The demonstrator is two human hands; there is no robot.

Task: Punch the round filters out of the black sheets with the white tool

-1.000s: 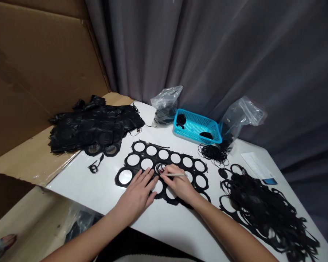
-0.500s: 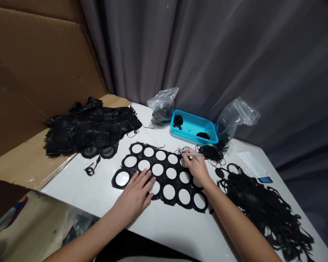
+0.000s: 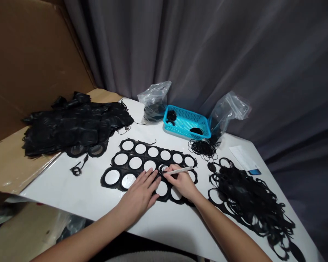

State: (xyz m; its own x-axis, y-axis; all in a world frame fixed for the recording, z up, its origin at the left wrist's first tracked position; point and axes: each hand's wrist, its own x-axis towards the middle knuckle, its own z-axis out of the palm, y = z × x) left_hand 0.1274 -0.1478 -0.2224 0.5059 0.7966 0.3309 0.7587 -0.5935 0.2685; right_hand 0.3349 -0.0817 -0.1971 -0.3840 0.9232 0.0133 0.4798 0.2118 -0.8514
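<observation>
A black rubber-like sheet (image 3: 144, 157) with rows of round holes lies on the white table in front of me. My left hand (image 3: 141, 188) rests flat on its near part, fingers stretched out. Between the fingers of my right hand (image 3: 182, 182) is a slim pale pen-like tool (image 3: 183, 169), slanting up to the right. At its tip, over one hole of the sheet, are thin black rings (image 3: 161, 168); my fingers partly hide them. Further back, a loose heap of thin black rings (image 3: 203, 148) lies near the blue basket (image 3: 177, 131).
Stacked black sheets (image 3: 71, 127) lie at left, by a cardboard box (image 3: 30, 72). A tangle of perforated black scrap (image 3: 251, 198) covers the right side. Clear plastic bags (image 3: 154, 102) flank the basket. White paper (image 3: 242, 157) lies at right. A grey curtain (image 3: 196, 43) hangs behind.
My right hand went from the sheet's middle to its back right edge, by some thin rings, then returned to the middle. My left hand stayed flat on the sheet. The view shifted slightly.
</observation>
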